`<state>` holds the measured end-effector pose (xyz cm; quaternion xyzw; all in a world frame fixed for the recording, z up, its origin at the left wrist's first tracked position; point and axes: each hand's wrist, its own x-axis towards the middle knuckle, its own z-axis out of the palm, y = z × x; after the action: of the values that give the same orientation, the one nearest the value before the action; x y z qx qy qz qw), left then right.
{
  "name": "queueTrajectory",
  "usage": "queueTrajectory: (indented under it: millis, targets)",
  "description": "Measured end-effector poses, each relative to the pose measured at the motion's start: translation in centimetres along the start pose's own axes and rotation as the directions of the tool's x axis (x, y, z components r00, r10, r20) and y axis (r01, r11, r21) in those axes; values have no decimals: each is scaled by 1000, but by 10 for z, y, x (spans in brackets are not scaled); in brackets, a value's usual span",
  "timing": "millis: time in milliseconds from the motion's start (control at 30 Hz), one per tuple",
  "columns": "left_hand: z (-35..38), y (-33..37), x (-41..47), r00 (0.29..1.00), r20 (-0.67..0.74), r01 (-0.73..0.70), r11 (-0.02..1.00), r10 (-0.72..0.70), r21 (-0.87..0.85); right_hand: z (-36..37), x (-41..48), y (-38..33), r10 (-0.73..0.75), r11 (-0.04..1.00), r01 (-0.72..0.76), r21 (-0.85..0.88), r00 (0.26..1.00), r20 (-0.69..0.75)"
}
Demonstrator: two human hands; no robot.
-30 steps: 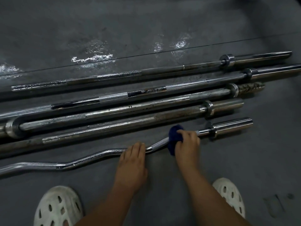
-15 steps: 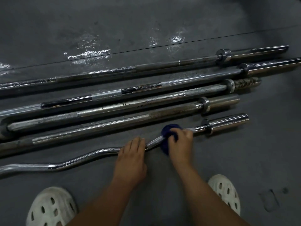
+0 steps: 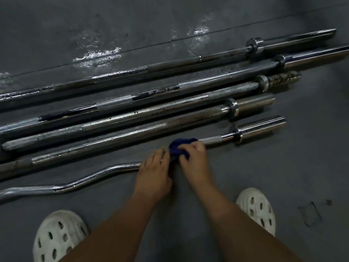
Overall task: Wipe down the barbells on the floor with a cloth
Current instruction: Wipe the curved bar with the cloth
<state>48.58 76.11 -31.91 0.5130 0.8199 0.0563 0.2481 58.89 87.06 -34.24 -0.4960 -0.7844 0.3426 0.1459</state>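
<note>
While our left hand (image 3: 154, 173) presses flat on the curl bar (image 3: 90, 175) nearest us, our right hand (image 3: 194, 157) grips the blue cloth (image 3: 178, 148) around it; we should squeeze firmly and stroke steadily toward the collar (image 3: 237, 134).

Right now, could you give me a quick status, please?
Left hand steadying curl bar. Right hand gripping blue cloth on shaft. Nothing obstructing.

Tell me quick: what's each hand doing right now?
Left hand: open, fingers straight, pressing on the curved chrome curl bar.
Right hand: gripping the dark blue cloth around that bar.
</note>
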Motion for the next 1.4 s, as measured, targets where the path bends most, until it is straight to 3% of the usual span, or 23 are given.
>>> queueTrajectory:
  millis: [33, 67, 133, 167, 267, 333, 400, 433, 467, 533, 600, 667, 700, 767, 833, 900, 1000, 1133, 1200, 1267, 1333, 1400]
  targets:
    - [0, 1, 0, 1000, 1, -3, 1000, 3, 8, -4, 7, 8, 143, 987, -133, 93, 983, -114]
    - [-1, 1, 0, 1000, -4, -3, 1000, 3, 10, -10, 15, 18, 360, 924, -306, 228, 898, -252]
    - [2, 2, 3, 999, -32, 1, 1000, -1, 10, -14, 24, 23, 717, 674, -540, 505, 642, -270]
    - [3, 3, 4, 999, -36, -1, 1000, 1, 8, -9, 23, 12, 753, 614, -553, 564, 625, -206]
    - [7, 6, 3, 1000, -6, -16, 1000, 16, -2, 12, 5, -15, 688, 557, -531, 638, 726, 3]
    - [6, 8, 4, 1000, -10, -14, 1000, 14, -16, 0, 14, -4, 733, 415, -537, 735, 676, 80]
    - [6, 9, 6, 1000, -25, -16, 1000, 15, -20, -16, 30, 13, 799, 227, -392, 891, 599, 60]
    - [6, 9, 7, 1000, -24, -12, 1000, 12, -17, -17, 35, 14, 821, 196, -342, 919, 570, 37]
    - [7, 9, 8, 1000, -17, -10, 1000, 10, -13, -15, 34, 8, 822, 230, -370, 900, 570, 24]
    - [6, 11, 7, 1000, 3, -18, 1000, 18, -17, 2, 14, -9, 764, 340, -582, 739, 629, 145]
    - [4, 11, 6, 1000, 5, -21, 1000, 21, -17, 13, 7, -7, 729, 275, -723, 634, 587, 354]
    - [4, 11, 7, 1000, -11, -23, 1000, 23, -19, 6, 23, -1, 770, 93, -658, 748, 523, 365]
    - [5, 10, 8, 1000, -23, -18, 1000, 17, -26, 5, 30, 1, 790, 70, -560, 825, 536, 298]
    - [8, 9, 8, 1000, -21, -18, 1000, 18, -22, 10, 24, 0, 796, 178, -569, 803, 562, 222]
    - [8, 9, 4, 1000, 11, -24, 1000, 24, -17, 10, 8, -10, 721, 220, -719, 660, 575, 386]
    - [7, 10, 2, 999, 13, -31, 999, 31, -15, -4, 15, -1, 657, 142, -763, 631, 550, 516]
    - [5, 11, 5, 999, -16, -30, 1000, 30, -8, -17, 43, 13, 737, -14, -565, 825, 551, 390]
    - [7, 12, 0, 999, 9, -41, 999, 41, -2, -20, 22, 1, 642, 63, -710, 701, 567, 516]
    - [4, 13, 1, 999, 0, -43, 999, 43, 7, -38, 33, 9, 661, 3, -684, 730, 549, 511]
    - [4, 12, 4, 999, -27, -39, 999, 39, 4, -40, 45, 16, 695, -117, -545, 830, 552, 461]
    - [8, 13, 2, 998, -29, -50, 999, 50, 3, -33, 35, 6, 648, -102, -576, 811, 581, 493]
    - [8, 13, -3, 999, 5, -54, 999, 54, 2, -34, 29, 1, 649, -49, -679, 732, 535, 540]
